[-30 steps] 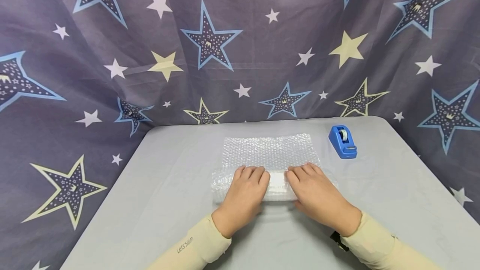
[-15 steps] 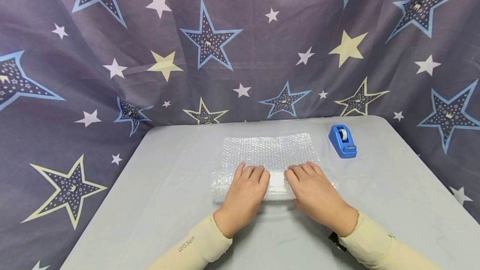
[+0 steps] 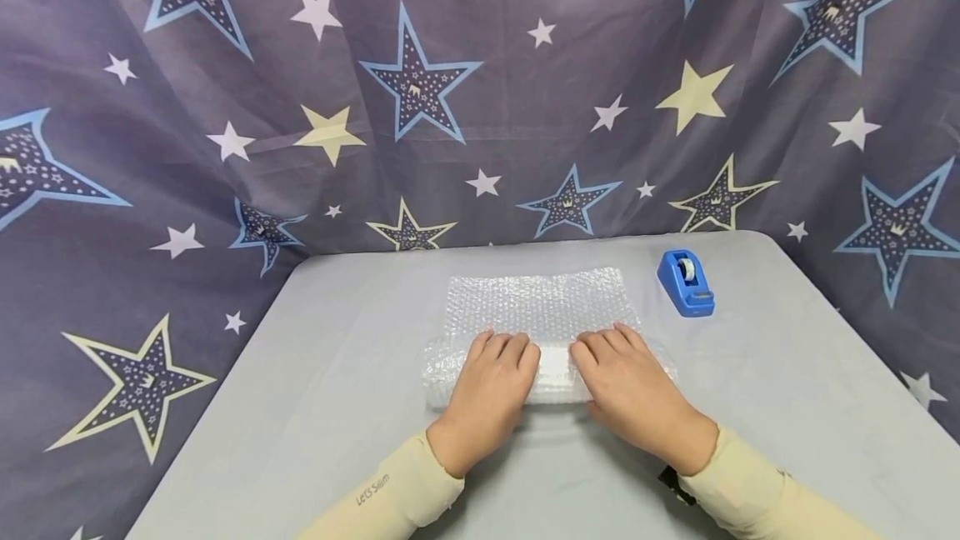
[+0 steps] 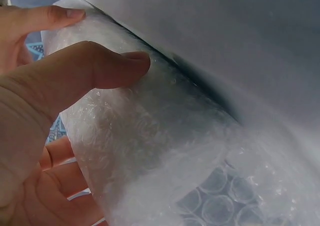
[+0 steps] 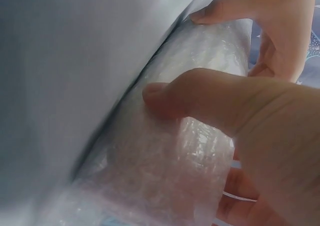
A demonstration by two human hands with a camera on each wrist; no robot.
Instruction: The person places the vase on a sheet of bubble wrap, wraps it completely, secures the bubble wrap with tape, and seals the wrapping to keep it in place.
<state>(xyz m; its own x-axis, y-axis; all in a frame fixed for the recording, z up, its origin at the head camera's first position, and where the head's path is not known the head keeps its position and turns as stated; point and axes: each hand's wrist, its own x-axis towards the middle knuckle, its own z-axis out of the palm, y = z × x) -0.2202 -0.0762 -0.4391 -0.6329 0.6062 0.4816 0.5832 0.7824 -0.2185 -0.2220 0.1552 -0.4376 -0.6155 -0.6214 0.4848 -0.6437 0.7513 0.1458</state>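
A roll of bubble wrap (image 3: pixel 553 380) lies crosswise near the middle of the table (image 3: pixel 315 365), a thick, soft-edged cylinder of clear plastic that throws back small, broken glints. From its far side a flat sheet (image 3: pixel 540 302) of the same film spreads away over the table, roughly rectangular, its surface pebbled with rows of round bubbles and its far edge slightly wavy. The left hand (image 3: pixel 492 390) and the right hand (image 3: pixel 636 394) both grip the roll, side by side with a gap between them, fingers bent over the top and thumbs pressed against the near side. In the wrist views the film looks crinkled and glossy under the thumbs, and the left one shows large circular bubbles. Pale yellow fabric sleeves (image 3: pixel 386 486) end at the wrists, the left one bearing small dark lettering. Beyond the right hand, well apart from it, stands a blue tape dispenser (image 3: pixel 697 298), smooth and wedge-like, with a small round roll of tape (image 3: pixel 686 270) seated inside. The tabletop is pale grey and matte; behind it hangs a creased purple-grey cloth (image 3: pixel 495 98) printed with pointed stars in blue, yellow and white.
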